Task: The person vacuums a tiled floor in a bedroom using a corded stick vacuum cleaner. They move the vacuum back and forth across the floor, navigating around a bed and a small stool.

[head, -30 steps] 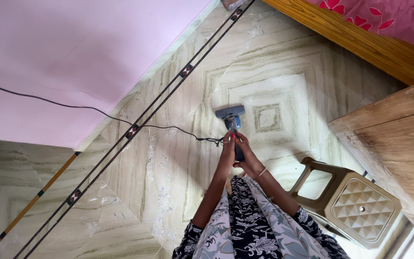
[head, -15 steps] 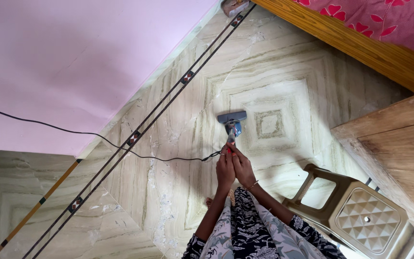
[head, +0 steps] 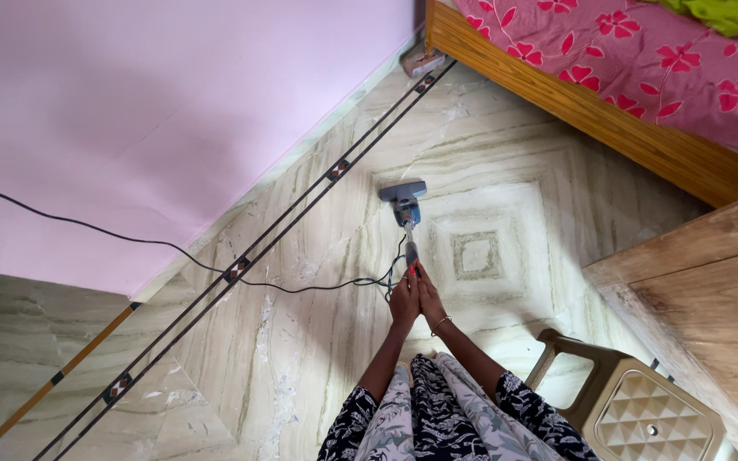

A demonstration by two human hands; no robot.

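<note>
Both hands grip one slim grey-blue stick vacuum cleaner [head: 407,224]: left hand [head: 403,299] and right hand [head: 427,299] are pressed side by side, fingers closed around its upper handle, which they hide almost completely. Only red fingernails show at the top of the grip. Vacuum shaft runs away from the hands; its flat blue-grey floor head [head: 402,190] lies on the beige marble-patterned tile floor [head: 506,171], just beyond the hands. A thin black power cord [head: 155,242] leaves the vacuum near the hands, loops on the floor just left of the vacuum, then runs left across the pale pink wall [head: 172,94] and is cut off at the frame edge. Right of the vacuum: a tan plastic stool with a diamond-embossed seat [head: 642,414], partly cut off below, and a brown wooden cabinet top [head: 702,282]. Beyond the vacuum, a wooden bed frame [head: 591,111] carries a pink floral bedsheet [head: 642,51]. A small object at the bed corner is too small to identify.
</note>
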